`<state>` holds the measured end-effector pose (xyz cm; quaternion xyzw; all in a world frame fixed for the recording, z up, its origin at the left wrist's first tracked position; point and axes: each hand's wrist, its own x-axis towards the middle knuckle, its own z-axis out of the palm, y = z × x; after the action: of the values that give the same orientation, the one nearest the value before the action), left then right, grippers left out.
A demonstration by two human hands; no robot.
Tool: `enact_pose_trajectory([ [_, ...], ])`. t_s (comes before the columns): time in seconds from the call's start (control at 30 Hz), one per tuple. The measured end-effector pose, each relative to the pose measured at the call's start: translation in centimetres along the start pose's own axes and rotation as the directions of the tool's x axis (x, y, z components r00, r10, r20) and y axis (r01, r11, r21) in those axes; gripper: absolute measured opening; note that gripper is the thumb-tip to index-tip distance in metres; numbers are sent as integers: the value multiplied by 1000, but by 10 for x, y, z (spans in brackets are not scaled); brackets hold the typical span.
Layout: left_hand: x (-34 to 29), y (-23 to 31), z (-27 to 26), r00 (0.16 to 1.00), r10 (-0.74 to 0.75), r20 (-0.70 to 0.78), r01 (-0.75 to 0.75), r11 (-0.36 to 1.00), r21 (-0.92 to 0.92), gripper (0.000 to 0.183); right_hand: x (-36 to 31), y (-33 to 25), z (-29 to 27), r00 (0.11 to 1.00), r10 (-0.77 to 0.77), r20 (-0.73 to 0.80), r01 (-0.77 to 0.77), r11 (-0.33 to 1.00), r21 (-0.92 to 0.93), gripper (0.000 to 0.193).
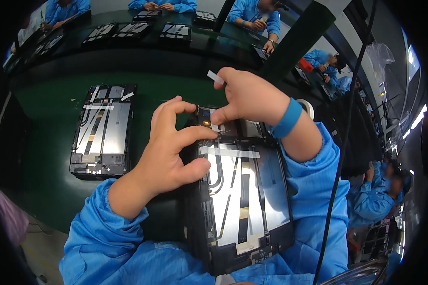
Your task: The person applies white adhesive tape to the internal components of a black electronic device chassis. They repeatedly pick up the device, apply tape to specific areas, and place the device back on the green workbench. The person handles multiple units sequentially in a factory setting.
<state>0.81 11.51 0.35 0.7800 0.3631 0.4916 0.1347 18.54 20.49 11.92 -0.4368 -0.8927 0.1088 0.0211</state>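
An opened tablet (pixel 273 204), its silver inner plate and dark ribbon cables bare, leans at the table edge close to my body. A strip of white tape (pixel 230 152) lies across its upper part. My left hand (pixel 169 147) has its fingers apart, the index fingertip at thin wires (pixel 222 132) near the tablet's upper left corner and the thumb raised. From the right, my right hand (pixel 252 97) presses its thumb onto the tablet's top section. A short white tape strip (pixel 215 76) clings to its raised index fingertip, away from the thumb.
Another opened tablet (pixel 116 128) lies on the green table (pixel 47 128) to the left. A tape roll (pixel 306 109) sits beyond my right wrist. A black cable (pixel 338 166) hangs down at the right, near a dark green post (pixel 302 38). Co-workers in blue sit around further benches.
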Motion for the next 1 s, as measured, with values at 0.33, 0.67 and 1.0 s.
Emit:
enact_pose_trajectory([
  [0.33,3,4,-6,977,214,-15,-201,937,287,52,-58,15,31,915,-364,-173,398,747,532,27],
  [0.67,14,49,-23,976,215,-46,-213,976,44,40,-93,4,16,715,-601,-357,666,742,84,23],
  [1.0,68,114,3,958,287,-15,-288,958,-20,6,-156,1,13,728,38,-684,395,793,464,38],
])
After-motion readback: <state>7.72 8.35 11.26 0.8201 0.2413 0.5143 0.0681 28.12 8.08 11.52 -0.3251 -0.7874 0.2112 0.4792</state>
